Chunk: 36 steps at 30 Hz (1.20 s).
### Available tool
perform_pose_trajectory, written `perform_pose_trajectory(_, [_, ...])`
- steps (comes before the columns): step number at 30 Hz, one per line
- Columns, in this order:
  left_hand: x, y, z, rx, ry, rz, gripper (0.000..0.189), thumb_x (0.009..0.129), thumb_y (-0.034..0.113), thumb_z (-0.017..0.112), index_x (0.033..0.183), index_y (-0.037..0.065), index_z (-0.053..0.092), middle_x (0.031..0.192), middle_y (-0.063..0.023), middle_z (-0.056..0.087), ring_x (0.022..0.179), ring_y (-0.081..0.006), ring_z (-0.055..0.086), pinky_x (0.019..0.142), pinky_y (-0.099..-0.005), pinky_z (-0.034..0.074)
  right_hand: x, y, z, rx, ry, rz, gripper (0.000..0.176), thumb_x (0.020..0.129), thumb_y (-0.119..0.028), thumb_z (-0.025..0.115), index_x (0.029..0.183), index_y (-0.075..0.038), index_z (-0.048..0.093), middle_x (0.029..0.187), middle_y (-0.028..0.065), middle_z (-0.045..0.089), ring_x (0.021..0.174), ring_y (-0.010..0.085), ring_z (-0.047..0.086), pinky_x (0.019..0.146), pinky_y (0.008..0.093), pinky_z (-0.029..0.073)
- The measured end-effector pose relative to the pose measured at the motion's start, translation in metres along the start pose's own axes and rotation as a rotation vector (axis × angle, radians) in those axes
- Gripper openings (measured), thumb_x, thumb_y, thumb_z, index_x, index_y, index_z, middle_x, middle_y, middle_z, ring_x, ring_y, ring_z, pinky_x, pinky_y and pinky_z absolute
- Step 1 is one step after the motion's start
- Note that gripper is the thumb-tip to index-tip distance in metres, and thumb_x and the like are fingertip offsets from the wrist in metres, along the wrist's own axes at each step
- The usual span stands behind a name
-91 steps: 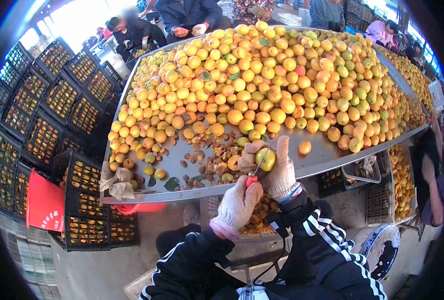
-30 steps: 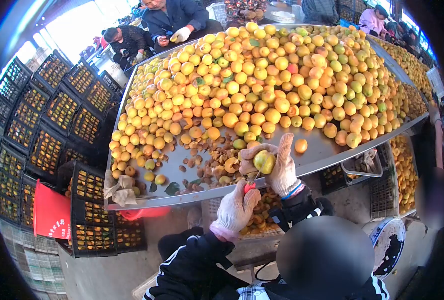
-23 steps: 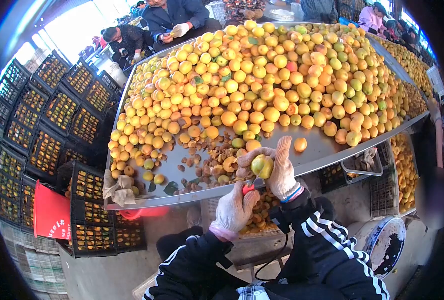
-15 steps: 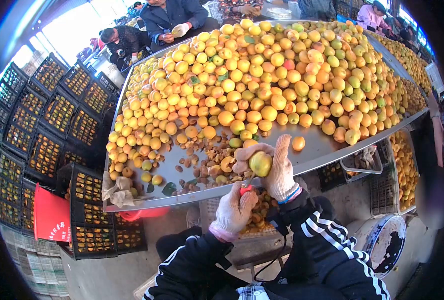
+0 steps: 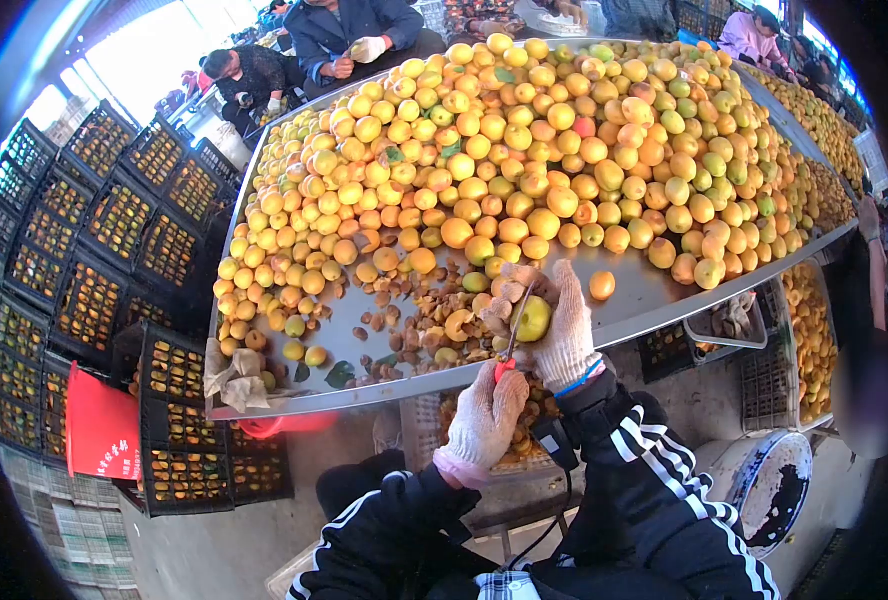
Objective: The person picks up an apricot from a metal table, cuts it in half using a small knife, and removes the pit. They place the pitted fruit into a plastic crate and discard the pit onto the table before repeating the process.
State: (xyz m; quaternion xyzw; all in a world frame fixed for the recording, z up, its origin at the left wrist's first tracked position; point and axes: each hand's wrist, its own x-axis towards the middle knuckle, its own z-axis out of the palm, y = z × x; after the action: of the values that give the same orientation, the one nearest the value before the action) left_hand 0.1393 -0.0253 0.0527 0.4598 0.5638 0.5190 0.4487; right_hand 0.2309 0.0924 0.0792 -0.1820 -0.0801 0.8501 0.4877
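My left hand (image 5: 484,415), in a pale knitted glove, is closed round the red handle of a small knife (image 5: 513,335). The thin blade points up and lies against the left side of a yellow-green fruit (image 5: 533,319). That fruit is gripped in my gloved right hand (image 5: 570,335), its fingers bent round the far side. Both hands are over the near edge of a metal table (image 5: 644,300). Just left of the fruit is a heap of fruit pieces and pits (image 5: 434,330). Beyond lies a large pile of whole orange-yellow fruit (image 5: 524,150).
Black crates (image 5: 89,300) of fruit are stacked at left, beside a red bucket (image 5: 102,425). A crate of cut fruit (image 5: 516,440) sits below my hands. At right are a fruit-filled crate (image 5: 806,340) and a round tub (image 5: 769,485). Several people (image 5: 349,35) sit beyond the table.
The blade now shows across the left side of the fruit. My left hand has moved slightly right and the fruit in my right hand has turned and shifted a little right.
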Motion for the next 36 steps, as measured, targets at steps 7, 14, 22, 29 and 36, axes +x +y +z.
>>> perform_pose_trajectory(7, [0.002, 0.003, -0.007, 0.269, -0.016, 0.014, 0.025, 0.102, 0.024, 0.050, 0.110, 0.000, 0.053, 0.080, -0.0105, 0.065, 0.072, -0.0199, 0.062, 0.069, -0.0306, 0.049, 0.005, 0.001, -0.008, -0.040, -0.101, -0.005, 0.086, 0.093, -0.073, 0.033, 0.105, 0.008, 0.060, 0.077, 0.0122, 0.060, 0.070, 0.0284, 0.057, 0.067, 0.0419, 0.050])
perform_pose_trajectory(14, [0.003, -0.005, -0.006, 0.510, 0.017, 0.055, 0.029, 0.099, 0.030, 0.054, 0.113, 0.005, 0.053, 0.083, -0.0225, 0.066, 0.079, -0.0428, 0.066, 0.068, -0.0439, 0.051, -0.002, 0.002, -0.005, -0.062, -0.059, 0.012, 0.092, 0.091, -0.077, 0.030, 0.101, 0.009, 0.062, 0.072, 0.0134, 0.060, 0.066, 0.0284, 0.058, 0.063, 0.0399, 0.051])
perform_pose_trajectory(22, [0.005, -0.010, -0.005, 0.460, 0.016, 0.037, 0.032, 0.099, 0.033, 0.053, 0.110, 0.003, 0.052, 0.085, -0.0275, 0.064, 0.085, -0.0491, 0.062, 0.067, -0.0492, 0.049, -0.009, 0.009, 0.006, -0.631, 0.071, -0.270, 0.087, 0.097, -0.070, 0.025, 0.094, 0.007, 0.065, 0.067, 0.0120, 0.064, 0.057, 0.0225, 0.063, 0.057, 0.0313, 0.054])
perform_pose_trajectory(29, [0.011, -0.004, -0.016, 0.422, -0.005, 0.078, 0.031, 0.098, 0.029, 0.055, 0.107, -0.001, 0.054, 0.086, -0.0255, 0.067, 0.084, -0.0454, 0.064, 0.069, -0.0442, 0.050, -0.009, 0.006, 0.012, -0.848, -0.066, -0.339, 0.084, 0.096, -0.071, 0.025, 0.103, 0.004, 0.063, 0.072, 0.0122, 0.065, 0.065, 0.0223, 0.065, 0.064, 0.0318, 0.054])
perform_pose_trajectory(36, [0.010, -0.003, -0.025, 0.425, 0.032, 0.153, 0.025, 0.095, 0.023, 0.059, 0.105, 0.000, 0.056, 0.085, -0.0198, 0.069, 0.080, -0.0388, 0.067, 0.068, -0.0408, 0.051, -0.014, 0.027, 0.005, -0.138, -0.121, 0.089, 0.099, 0.085, -0.085, 0.024, 0.104, 0.005, 0.059, 0.090, 0.0159, 0.065, 0.083, 0.0295, 0.064, 0.076, 0.0425, 0.053])
